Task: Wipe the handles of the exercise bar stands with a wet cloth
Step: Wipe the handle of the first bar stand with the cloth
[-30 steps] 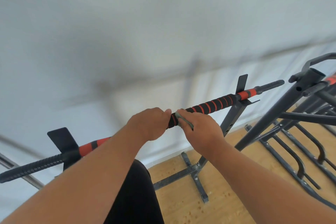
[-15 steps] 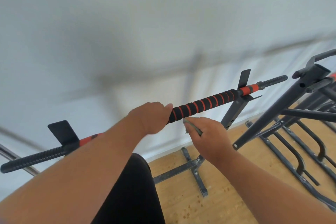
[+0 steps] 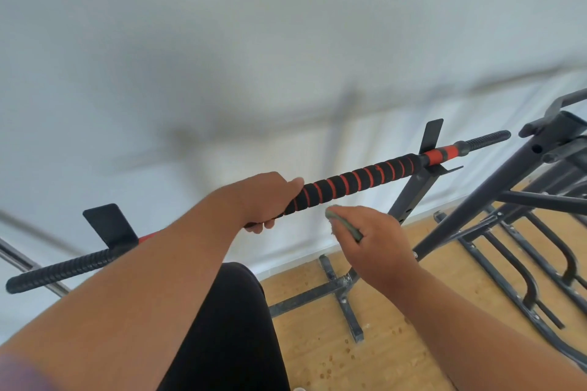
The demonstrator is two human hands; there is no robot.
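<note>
A bar with a black-and-red foam grip (image 3: pixel 352 182) lies across two black stand cradles, slanting up to the right. My left hand (image 3: pixel 266 200) grips the foam near its middle. My right hand (image 3: pixel 371 238) is just below the bar, apart from it, and holds a small grey-green cloth (image 3: pixel 344 222) folded in its fingers. The bar's threaded black ends (image 3: pixel 60 270) stick out past the cradles on both sides.
The right stand's post and cross-shaped foot (image 3: pixel 343 289) rest on a wooden floor (image 3: pixel 397 343). More dark metal frames (image 3: pixel 524 206) crowd the right side. A white wall (image 3: pixel 286 41) is close behind the bar. My black-clad leg (image 3: pixel 228 327) is below.
My right hand has come off the foam grip with the cloth and dropped slightly below the bar. My left hand has kept its grip on the bar.
</note>
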